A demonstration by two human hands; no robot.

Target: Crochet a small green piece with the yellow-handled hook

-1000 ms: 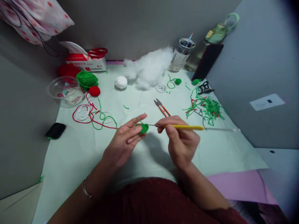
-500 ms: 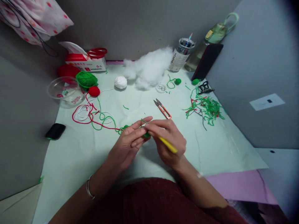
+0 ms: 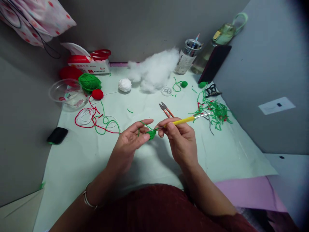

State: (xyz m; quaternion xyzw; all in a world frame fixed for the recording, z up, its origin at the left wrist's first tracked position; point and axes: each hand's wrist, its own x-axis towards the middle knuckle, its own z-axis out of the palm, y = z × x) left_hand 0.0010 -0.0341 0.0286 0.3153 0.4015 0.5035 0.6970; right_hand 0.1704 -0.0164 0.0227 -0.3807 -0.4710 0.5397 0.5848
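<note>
My left hand [image 3: 132, 138] pinches a small green crochet piece [image 3: 151, 134] between thumb and fingers, with green yarn [image 3: 145, 124] running over its raised index finger. In my right hand [image 3: 182, 139] is a double-ended crochet hook [image 3: 182, 121] with a yellow handle, held like a pen. The hook's left metal end meets the top of the crochet piece; its other end points right and slightly up. Just beyond my right fingers lie orange-handled thread snips [image 3: 166, 109], their handles partly covered by the hand.
Loose red, white and green strands [image 3: 96, 120] lie at left, near a red yarn ball [image 3: 97, 94] and a clear plastic tub [image 3: 69, 95]. White stuffing [image 3: 154, 71] sits at the back. Green and red scraps [image 3: 214, 112] are heaped at right, below a dark phone [image 3: 214, 63].
My right hand has turned and drawn slightly right, so the yellow handle now slopes up rightward instead of down. My left index finger has lifted the yarn, and the crochet piece shows more.
</note>
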